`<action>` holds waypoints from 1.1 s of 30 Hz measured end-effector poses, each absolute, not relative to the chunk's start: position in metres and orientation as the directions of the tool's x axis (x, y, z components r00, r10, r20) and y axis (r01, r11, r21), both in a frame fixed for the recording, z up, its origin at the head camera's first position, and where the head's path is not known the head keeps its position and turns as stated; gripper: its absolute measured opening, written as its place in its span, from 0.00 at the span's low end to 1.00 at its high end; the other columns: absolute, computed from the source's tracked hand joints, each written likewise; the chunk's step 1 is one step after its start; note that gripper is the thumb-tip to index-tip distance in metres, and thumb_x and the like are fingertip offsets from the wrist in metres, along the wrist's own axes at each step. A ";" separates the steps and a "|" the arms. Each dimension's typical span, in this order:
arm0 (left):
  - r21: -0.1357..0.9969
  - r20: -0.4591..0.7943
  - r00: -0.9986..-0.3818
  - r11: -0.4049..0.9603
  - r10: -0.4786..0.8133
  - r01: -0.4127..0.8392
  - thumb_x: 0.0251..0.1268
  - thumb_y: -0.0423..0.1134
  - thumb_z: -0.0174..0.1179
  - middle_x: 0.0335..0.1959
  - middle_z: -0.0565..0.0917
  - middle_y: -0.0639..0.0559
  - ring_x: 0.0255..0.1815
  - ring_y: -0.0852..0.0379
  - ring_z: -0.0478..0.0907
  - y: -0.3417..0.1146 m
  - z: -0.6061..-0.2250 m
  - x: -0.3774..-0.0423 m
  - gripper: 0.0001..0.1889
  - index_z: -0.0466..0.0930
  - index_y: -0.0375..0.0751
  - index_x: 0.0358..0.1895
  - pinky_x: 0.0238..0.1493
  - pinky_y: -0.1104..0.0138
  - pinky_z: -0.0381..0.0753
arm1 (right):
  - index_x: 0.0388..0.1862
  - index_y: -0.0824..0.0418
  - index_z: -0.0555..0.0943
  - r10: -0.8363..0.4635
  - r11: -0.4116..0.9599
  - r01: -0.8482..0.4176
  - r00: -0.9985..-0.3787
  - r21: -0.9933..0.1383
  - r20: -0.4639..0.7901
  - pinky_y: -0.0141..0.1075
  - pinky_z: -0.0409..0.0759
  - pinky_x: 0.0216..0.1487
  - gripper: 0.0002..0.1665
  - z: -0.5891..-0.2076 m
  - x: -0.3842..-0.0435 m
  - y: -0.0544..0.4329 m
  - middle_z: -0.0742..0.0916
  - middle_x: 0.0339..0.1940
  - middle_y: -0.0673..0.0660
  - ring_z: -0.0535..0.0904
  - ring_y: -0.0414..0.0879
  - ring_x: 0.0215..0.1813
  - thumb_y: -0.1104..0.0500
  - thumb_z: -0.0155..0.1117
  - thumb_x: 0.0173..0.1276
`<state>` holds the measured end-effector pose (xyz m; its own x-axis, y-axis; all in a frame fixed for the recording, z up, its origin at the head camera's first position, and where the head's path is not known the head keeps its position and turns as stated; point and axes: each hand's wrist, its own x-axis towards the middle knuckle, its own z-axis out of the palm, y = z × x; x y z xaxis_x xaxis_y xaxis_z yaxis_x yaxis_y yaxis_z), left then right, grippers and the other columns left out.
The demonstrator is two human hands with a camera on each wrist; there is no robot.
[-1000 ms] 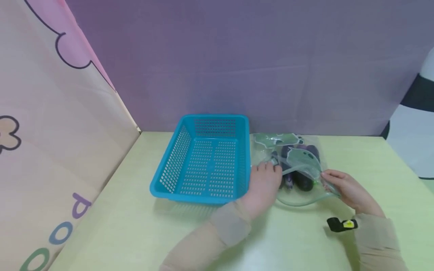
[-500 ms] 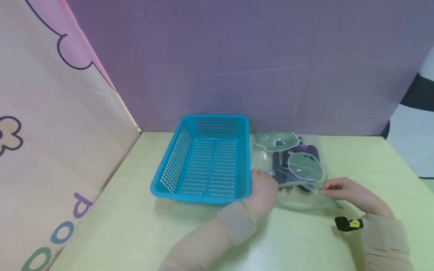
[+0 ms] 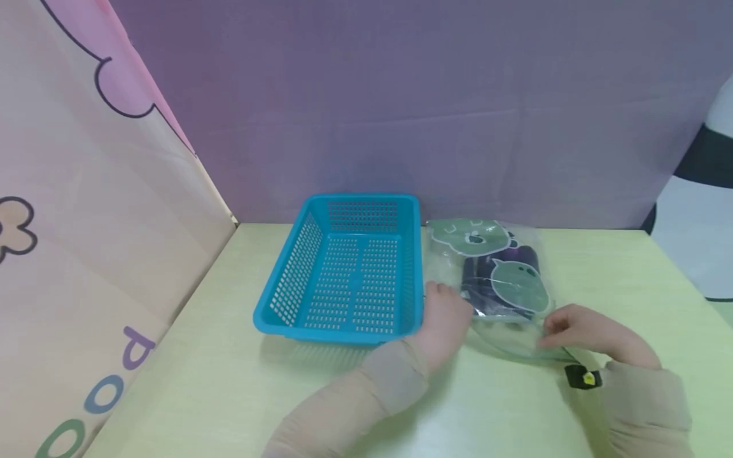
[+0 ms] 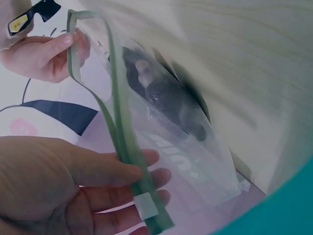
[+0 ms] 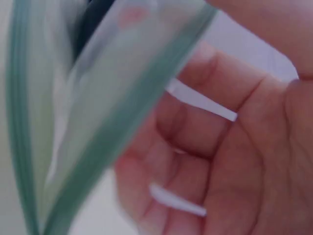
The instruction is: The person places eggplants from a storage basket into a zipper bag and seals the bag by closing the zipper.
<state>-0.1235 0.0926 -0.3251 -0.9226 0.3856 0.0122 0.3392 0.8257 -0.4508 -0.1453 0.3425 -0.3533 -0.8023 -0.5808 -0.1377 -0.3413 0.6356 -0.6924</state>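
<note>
A clear zip bag [image 3: 445, 259] with green cartoon prints lies to the right of the blue basket. Dark purple eggplants [image 3: 504, 256] show through its film. My left hand [image 3: 446, 321] pinches the green zip strip [image 4: 120, 98] between thumb and fingers, right by the white slider [image 4: 145, 205]. At the other end of the bag's mouth, my right hand [image 3: 590, 334] pinches the edge of the strip. In the left wrist view the two strips stand apart between the hands, so the mouth gapes. The eggplants lie deeper in the bag, behind the film.
The blue perforated basket [image 3: 338, 337] stands close to my left hand and holds nothing. A purple cloth backdrop [image 3: 366, 114] rises behind the table [image 3: 200, 381]. A black strap with a yellow mark [image 3: 583, 376] sticks out from my right sleeve.
The bag's upper film and near zip strip have come down toward me, over the eggplants. My right hand has moved slightly nearer; my left hand has shifted slightly downward.
</note>
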 end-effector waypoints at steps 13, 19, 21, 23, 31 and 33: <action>-0.379 0.110 -0.895 0.851 0.432 0.364 0.64 0.47 0.57 0.32 0.82 0.63 0.33 0.64 0.74 0.079 -0.313 -0.131 0.07 0.85 0.61 0.37 0.40 0.68 0.67 | 0.37 0.60 0.81 -0.633 0.618 -0.484 -0.773 -0.619 -0.027 0.31 0.77 0.37 0.10 -0.350 -0.141 0.295 0.83 0.33 0.45 0.74 0.29 0.35 0.57 0.68 0.59; -0.344 0.105 -0.893 0.859 0.437 0.380 0.63 0.44 0.58 0.32 0.83 0.62 0.33 0.64 0.75 0.075 -0.312 -0.134 0.06 0.85 0.59 0.37 0.39 0.69 0.68 | 0.36 0.59 0.80 -0.630 0.616 -0.489 -0.777 -0.617 -0.013 0.29 0.74 0.31 0.10 -0.348 -0.141 0.280 0.80 0.27 0.43 0.71 0.30 0.30 0.55 0.68 0.59; -0.333 0.105 -0.893 0.861 0.438 0.383 0.63 0.44 0.58 0.33 0.83 0.63 0.33 0.64 0.75 0.073 -0.311 -0.134 0.07 0.85 0.60 0.37 0.38 0.69 0.68 | 0.35 0.58 0.80 -0.600 0.637 -0.503 -0.799 -0.584 0.034 0.29 0.74 0.31 0.11 -0.346 -0.141 0.272 0.80 0.26 0.43 0.70 0.30 0.29 0.55 0.69 0.57; -0.327 0.111 -0.889 0.861 0.444 0.390 0.63 0.44 0.57 0.33 0.84 0.63 0.34 0.64 0.76 0.073 -0.310 -0.135 0.07 0.85 0.60 0.37 0.38 0.69 0.69 | 0.34 0.58 0.80 -0.575 0.654 -0.531 -0.812 -0.539 0.102 0.30 0.74 0.31 0.11 -0.344 -0.142 0.262 0.80 0.26 0.43 0.71 0.32 0.29 0.55 0.71 0.56; -0.299 0.091 -0.883 0.859 0.460 0.416 0.65 0.44 0.57 0.36 0.83 0.62 0.38 0.63 0.77 0.071 -0.306 -0.136 0.07 0.83 0.59 0.41 0.42 0.68 0.70 | 0.32 0.60 0.81 -0.497 0.713 -0.555 -0.831 -0.428 0.250 0.34 0.75 0.31 0.09 -0.341 -0.147 0.232 0.81 0.25 0.46 0.73 0.37 0.28 0.62 0.71 0.52; -0.278 0.091 -0.890 0.870 0.447 0.408 0.65 0.44 0.57 0.39 0.83 0.62 0.41 0.62 0.77 0.069 -0.306 -0.137 0.08 0.82 0.59 0.44 0.45 0.67 0.71 | 0.32 0.61 0.81 -0.487 0.722 -0.552 -0.834 -0.417 0.259 0.36 0.76 0.32 0.08 -0.340 -0.147 0.230 0.82 0.25 0.48 0.74 0.39 0.28 0.65 0.69 0.52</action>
<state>-0.1368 0.0690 -0.3057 -0.8899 0.4469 0.0910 0.4083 0.8696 -0.2776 -0.1471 0.2302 -0.3405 -0.8340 -0.4872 0.2590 -0.5515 0.7225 -0.4170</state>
